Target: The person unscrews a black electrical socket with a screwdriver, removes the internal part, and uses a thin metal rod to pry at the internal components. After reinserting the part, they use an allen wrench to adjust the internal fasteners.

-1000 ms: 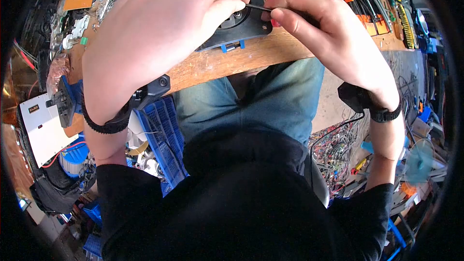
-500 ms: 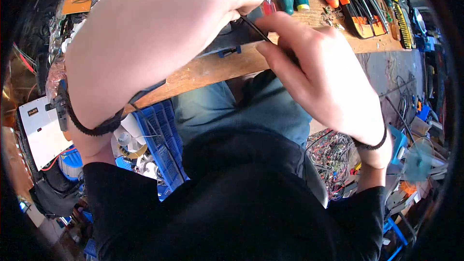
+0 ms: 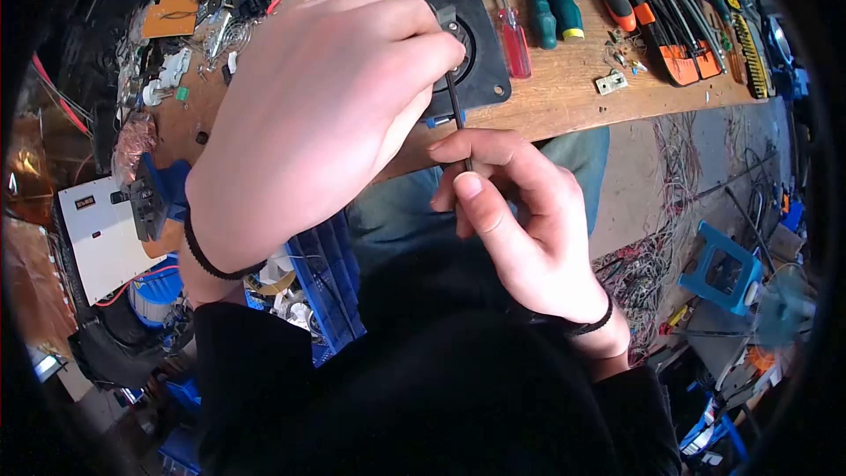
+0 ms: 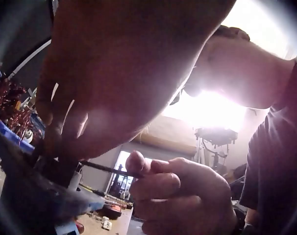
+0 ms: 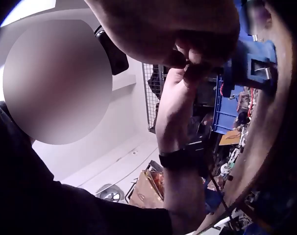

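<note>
Left hand (image 3: 326,115) curled over black plate (image 3: 483,57) at workbench (image 3: 573,97) edge, gripping it. Right hand (image 3: 520,229) pinches thin black rod (image 3: 457,119) just below plate; rod tip meets plate's round centre. White box (image 3: 101,238) label too small to read.

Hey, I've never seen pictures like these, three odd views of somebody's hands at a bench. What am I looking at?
No machine here: a person works with bare hands and wears three cameras. The wide picture comes from the head, looking down. The two dim close-ups come from the wrists. The left hand holds a black square part at the edge of a wooden workbench. The right hand pinches a thin black tool whose tip meets that part. Screwdrivers lie behind it.
</note>
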### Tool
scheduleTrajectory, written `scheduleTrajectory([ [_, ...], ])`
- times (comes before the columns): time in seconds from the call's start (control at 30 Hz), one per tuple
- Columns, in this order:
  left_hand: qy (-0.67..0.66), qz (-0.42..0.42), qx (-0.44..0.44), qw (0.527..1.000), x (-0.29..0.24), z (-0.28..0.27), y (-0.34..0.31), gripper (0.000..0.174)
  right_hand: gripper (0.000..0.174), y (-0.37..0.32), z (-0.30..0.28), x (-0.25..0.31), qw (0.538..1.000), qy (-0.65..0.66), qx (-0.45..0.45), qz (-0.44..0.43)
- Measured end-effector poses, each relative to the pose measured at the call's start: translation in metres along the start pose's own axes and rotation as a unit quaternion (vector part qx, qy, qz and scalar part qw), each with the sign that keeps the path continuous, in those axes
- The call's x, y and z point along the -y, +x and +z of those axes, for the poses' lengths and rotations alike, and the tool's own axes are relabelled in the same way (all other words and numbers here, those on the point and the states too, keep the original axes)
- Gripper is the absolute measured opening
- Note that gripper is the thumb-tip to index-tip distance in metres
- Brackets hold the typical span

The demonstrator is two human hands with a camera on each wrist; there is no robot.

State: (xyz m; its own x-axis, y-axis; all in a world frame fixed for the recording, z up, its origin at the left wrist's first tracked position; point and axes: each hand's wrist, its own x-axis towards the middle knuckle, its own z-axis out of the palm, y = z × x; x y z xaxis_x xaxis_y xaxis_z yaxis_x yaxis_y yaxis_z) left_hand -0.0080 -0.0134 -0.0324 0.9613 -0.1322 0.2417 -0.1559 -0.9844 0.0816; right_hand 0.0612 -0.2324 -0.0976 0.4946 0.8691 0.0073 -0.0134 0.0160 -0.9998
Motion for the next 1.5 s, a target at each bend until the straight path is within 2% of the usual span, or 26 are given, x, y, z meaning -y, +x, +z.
scheduleTrajectory([
  [0.3, -0.08, -0.048, -0.049, 0.994, -0.01, 0.015, -0.015, 0.039, 0.021, 0.001, 0.019, -0.014, 0.991, 0.13, -0.017, 0.006],
  [0.33, -0.08, -0.047, -0.049, 0.995, -0.011, 0.018, -0.016, 0.039, 0.02, 0.001, 0.021, -0.015, 0.989, 0.147, -0.024, 0.002],
  [0.4, -0.104, -0.072, -0.109, 0.986, -0.012, 0.027, -0.019, 0.035, 0.02, 0.0, 0.019, -0.016, 0.988, 0.149, -0.03, -0.003],
  [0.53, -0.094, -0.061, -0.149, 0.982, -0.011, 0.04, -0.023, 0.031, 0.018, -0.001, 0.015, -0.021, 0.986, 0.157, -0.06, 0.007],
  [0.63, -0.067, -0.056, -0.144, 0.986, -0.012, 0.041, -0.023, 0.033, 0.017, -0.001, 0.006, -0.02, 0.991, 0.116, -0.065, 0.014],
  [0.77, -0.056, -0.046, -0.136, 0.988, -0.013, 0.043, -0.021, 0.035, 0.015, 0.0, 0.003, -0.014, 0.987, 0.134, -0.083, 0.016],
  [0.87, -0.051, -0.038, -0.158, 0.985, -0.013, 0.048, -0.021, 0.038, 0.013, -0.001, -0.005, -0.021, 0.99, 0.126, -0.064, 0.015],
  [0.97, -0.055, -0.033, -0.16, 0.985, -0.011, 0.049, -0.021, 0.039, 0.018, 0.001, -0.005, -0.028, 0.992, 0.114, -0.034, -0.033],
  [1.03, -0.062, -0.028, -0.155, 0.986, -0.008, 0.049, -0.023, 0.037, 0.026, 0.0, 0.005, -0.022, 0.978, 0.193, -0.072, 0.036],
  [1.07, -0.076, -0.038, -0.146, 0.986, -0.009, 0.047, -0.022, 0.037, 0.034, -0.002, 0.004, -0.025, 0.981, 0.183, -0.046, 0.055],
  [1.1, -0.093, -0.049, -0.137, 0.985, -0.01, 0.046, -0.022, 0.036, 0.033, -0.001, 0.009, -0.027, 0.977, 0.201, -0.046, 0.043],
  [1.17, -0.096, -0.054, -0.133, 0.985, -0.01, 0.046, -0.023, 0.035, 0.025, -0.001, 0.006, -0.017, 0.956, 0.264, -0.02, 0.125],
  [1.27, -0.097, -0.063, -0.124, 0.986, -0.012, 0.043, -0.022, 0.034, 0.021, 0.004, 0.011, -0.019, 0.943, 0.297, 0.034, 0.147],
  [1.4, -0.09, -0.089, -0.107, 0.986, -0.016, 0.044, -0.015, 0.032, 0.015, 0.007, 0.011, -0.019, 0.918, 0.359, 0.054, 0.159],
  [1.43, -0.088, -0.093, -0.098, 0.987, -0.015, 0.043, -0.014, 0.031, 0.015, 0.007, 0.009, -0.019, 0.917, 0.362, 0.056, 0.158],
  [1.5, -0.121, -0.112, -0.091, 0.982, -0.013, 0.038, -0.013, 0.027, 0.013, 0.004, 0.007, -0.019, 0.961, 0.242, 0.054, 0.12],
])
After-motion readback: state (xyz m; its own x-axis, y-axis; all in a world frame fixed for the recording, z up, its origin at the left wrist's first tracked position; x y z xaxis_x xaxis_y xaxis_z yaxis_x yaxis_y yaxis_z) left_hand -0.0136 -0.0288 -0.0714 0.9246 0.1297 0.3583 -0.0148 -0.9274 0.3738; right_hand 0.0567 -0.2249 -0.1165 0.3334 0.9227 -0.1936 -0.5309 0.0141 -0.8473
